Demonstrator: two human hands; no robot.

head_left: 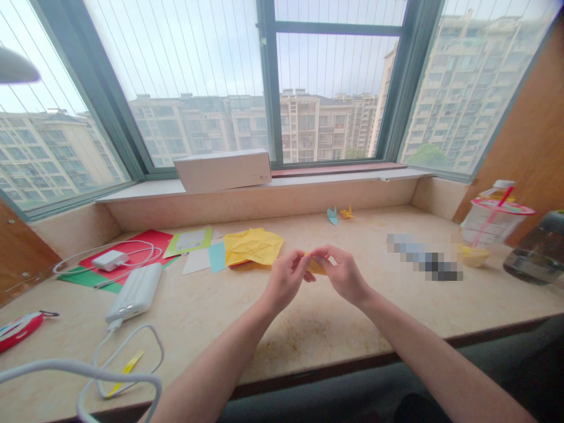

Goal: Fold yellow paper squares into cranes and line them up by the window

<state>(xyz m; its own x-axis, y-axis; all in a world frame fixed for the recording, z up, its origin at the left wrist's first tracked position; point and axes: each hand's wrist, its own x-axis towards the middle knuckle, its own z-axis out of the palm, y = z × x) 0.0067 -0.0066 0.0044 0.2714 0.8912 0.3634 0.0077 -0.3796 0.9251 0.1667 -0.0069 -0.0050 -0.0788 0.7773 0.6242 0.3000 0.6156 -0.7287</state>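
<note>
Both hands meet above the middle of the stone ledge, pinching a small piece of folded yellow paper (318, 265). My left hand (288, 275) has its thumb and forefinger closed on the paper's left end. From the other side, my right hand (341, 270) grips it with bent fingers. Most of the paper is hidden behind the fingers. Just left of my left hand lies a creased yellow sheet (253, 245) on other papers. Farther back stand a light-blue paper crane (332, 216) and a yellow paper crane (348, 212).
Red paper (152, 244), green paper (73, 276), a white power bank (136, 294) and looping cables lie left. A white box (224, 170) rests on the sill. Right are a blurred-out object (425, 258), a plastic cup with straw (491, 223) and a dark-liquid container (540, 249).
</note>
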